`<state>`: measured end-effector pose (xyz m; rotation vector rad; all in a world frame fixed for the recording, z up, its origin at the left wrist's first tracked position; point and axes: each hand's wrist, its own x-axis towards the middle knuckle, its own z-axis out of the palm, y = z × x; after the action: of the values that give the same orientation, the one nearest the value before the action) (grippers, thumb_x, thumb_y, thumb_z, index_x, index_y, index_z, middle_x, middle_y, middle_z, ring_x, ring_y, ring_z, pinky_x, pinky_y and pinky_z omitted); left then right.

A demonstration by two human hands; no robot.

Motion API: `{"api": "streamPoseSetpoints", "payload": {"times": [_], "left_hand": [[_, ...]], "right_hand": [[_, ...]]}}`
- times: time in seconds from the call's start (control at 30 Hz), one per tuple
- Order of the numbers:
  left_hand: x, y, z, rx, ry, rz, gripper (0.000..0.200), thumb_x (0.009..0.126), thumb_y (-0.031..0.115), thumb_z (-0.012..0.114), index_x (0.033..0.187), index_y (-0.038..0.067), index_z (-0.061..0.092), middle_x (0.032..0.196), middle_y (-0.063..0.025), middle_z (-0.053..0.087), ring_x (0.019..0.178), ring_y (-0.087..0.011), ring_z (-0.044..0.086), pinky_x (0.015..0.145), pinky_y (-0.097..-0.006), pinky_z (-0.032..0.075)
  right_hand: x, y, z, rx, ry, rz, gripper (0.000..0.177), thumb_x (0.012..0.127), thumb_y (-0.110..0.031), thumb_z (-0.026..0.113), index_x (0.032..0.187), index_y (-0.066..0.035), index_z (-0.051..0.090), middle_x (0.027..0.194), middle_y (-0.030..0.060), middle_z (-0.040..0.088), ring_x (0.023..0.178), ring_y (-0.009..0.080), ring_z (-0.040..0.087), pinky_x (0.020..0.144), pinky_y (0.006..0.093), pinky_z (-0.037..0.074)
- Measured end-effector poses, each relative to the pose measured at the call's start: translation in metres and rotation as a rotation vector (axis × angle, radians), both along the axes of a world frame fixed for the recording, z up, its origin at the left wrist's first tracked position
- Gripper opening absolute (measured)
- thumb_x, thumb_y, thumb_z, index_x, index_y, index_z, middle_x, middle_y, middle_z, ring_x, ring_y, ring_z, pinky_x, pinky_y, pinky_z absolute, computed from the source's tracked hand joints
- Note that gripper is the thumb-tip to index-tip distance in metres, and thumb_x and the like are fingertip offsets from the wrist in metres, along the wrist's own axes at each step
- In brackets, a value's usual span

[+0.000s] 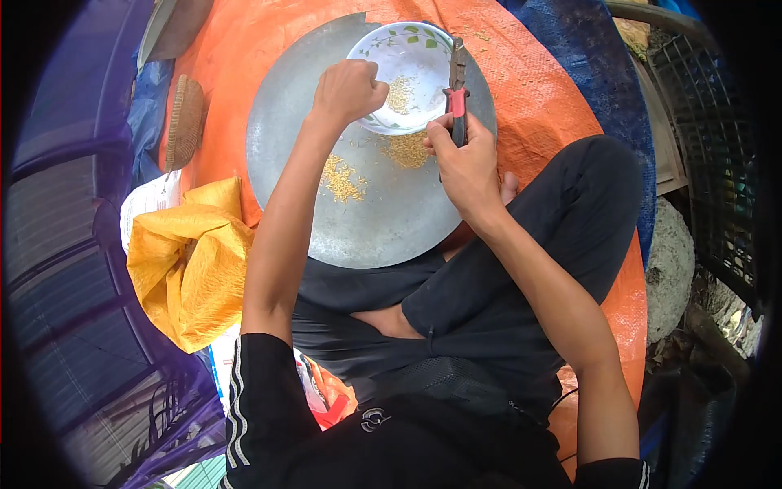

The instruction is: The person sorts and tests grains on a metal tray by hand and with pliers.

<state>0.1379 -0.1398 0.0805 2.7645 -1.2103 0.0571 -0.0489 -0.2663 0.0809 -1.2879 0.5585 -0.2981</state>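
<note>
The left fingers (364, 80) are curled together into a fist; whether they pinch anything inside cannot be told. That left hand (349, 91) hovers at the near-left edge of the bowl (407, 33). The right fingers (444, 143) are clamped around the lower part of a red-handled tool (457, 81), and the right hand (471, 169) sits just near of the bowl, over the tray (366, 236).

The tool is at the bowl's right side. Its long axis runs almost straight away from the person, its dark head at the far end above the bowl's right rim and its grip end buried in the hand. Whether the head is parted or closed is too small to tell.

As for progress, a small heap of grain (399, 94) already lies in the bowl, most of which is bare. Two loose patches are on the tray: one (407, 150) just beside the bowl and the right hand, another (340, 179) further left under the left forearm. By that look the work seems early to midway.

The tray rests on an orange tarp (538, 90) before the person's crossed legs, and a yellow sack (191, 261) lies to the left.
</note>
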Motion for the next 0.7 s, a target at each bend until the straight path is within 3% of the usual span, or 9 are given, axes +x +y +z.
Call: {"api": "streamPoseSetpoints", "payload": {"times": [0.1, 0.23, 0.33, 0.53, 0.57, 0.67, 0.7], "left_hand": [[-0.009, 0.005, 0.014, -0.071, 0.117, 0.096, 0.022, 0.073, 0.019, 0.061, 0.066, -0.002, 0.066, 0.062, -0.0188, 0.063, 0.055, -0.0359, 0.061, 0.057, -0.0433, 0.051], [-0.074, 0.028, 0.023, -0.463, 0.457, 0.33, 0.024, 0.08, 0.02, 0.067, 0.074, -0.004, 0.07, 0.062, -0.0188, 0.064, 0.053, -0.0303, 0.062, 0.056, -0.0373, 0.049], [-0.124, 0.022, 0.008, -0.389, 0.432, 0.337, 0.025, 0.084, 0.02, 0.07, 0.074, -0.004, 0.069, 0.062, -0.0177, 0.064, 0.055, -0.029, 0.064, 0.057, -0.0372, 0.05], [-0.124, 0.07, 0.007, -0.535, 0.297, 0.497, 0.019, 0.087, 0.015, 0.071, 0.085, -0.004, 0.071, 0.072, -0.0173, 0.07, 0.061, -0.0307, 0.066, 0.06, -0.0371, 0.051], [-0.122, 0.087, 0.006, -0.489, 0.293, 0.491, 0.018, 0.088, 0.015, 0.071, 0.089, -0.003, 0.071, 0.072, -0.0138, 0.069, 0.061, -0.0231, 0.065, 0.062, -0.0342, 0.051], [-0.122, 0.124, 0.002, -0.295, 0.299, 0.488, 0.014, 0.087, 0.012, 0.07, 0.089, -0.002, 0.071, 0.078, -0.0153, 0.07, 0.066, -0.025, 0.067, 0.065, -0.0359, 0.052], [-0.123, 0.132, -0.004, -0.299, 0.296, 0.499, 0.014, 0.087, 0.012, 0.07, 0.089, -0.002, 0.071, 0.078, -0.0153, 0.07, 0.066, -0.025, 0.067, 0.065, -0.0359, 0.052]], "right_hand": [[0.0, -0.002, 0.007, 0.023, 0.037, -0.005, 0.017, 0.09, -0.015, 0.065, 0.086, 0.002, 0.063, 0.069, 0.0039, 0.062, 0.062, 0.0101, 0.055, 0.059, 0.031, 0.045], [0.001, -0.002, 0.005, 0.01, 0.042, -0.059, 0.018, 0.09, -0.016, 0.064, 0.087, 0.001, 0.063, 0.069, 0.0036, 0.063, 0.063, 0.0096, 0.056, 0.059, 0.0294, 0.046], [0.002, -0.001, 0.001, 0.058, 0.051, -0.053, 0.017, 0.091, -0.016, 0.064, 0.089, 0.001, 0.063, 0.07, 0.0041, 0.064, 0.064, 0.01, 0.058, 0.06, 0.0287, 0.046], [-0.004, 0.001, 0.001, 0.031, 0.017, 0.043, 0.018, 0.092, -0.017, 0.065, 0.091, 0.001, 0.064, 0.078, 0.0054, 0.068, 0.07, 0.0093, 0.061, 0.063, 0.0261, 0.046], [-0.004, 0.001, 0.0, 0.012, 0.012, 0.047, 0.019, 0.092, -0.018, 0.065, 0.09, 0.001, 0.064, 0.078, 0.0052, 0.068, 0.071, 0.0091, 0.06, 0.063, 0.0261, 0.046], [-0.004, -0.001, -0.004, -0.036, 0.018, 0.083, 0.021, 0.092, -0.02, 0.067, 0.09, 0.001, 0.066, 0.079, 0.0047, 0.069, 0.072, 0.0086, 0.059, 0.065, 0.0265, 0.045], [-0.004, -0.001, -0.003, -0.07, 0.038, 0.126, 0.023, 0.095, -0.022, 0.066, 0.096, 0.002, 0.066, 0.084, 0.0066, 0.069, 0.078, 0.0104, 0.062, 0.072, 0.0263, 0.048]]}}
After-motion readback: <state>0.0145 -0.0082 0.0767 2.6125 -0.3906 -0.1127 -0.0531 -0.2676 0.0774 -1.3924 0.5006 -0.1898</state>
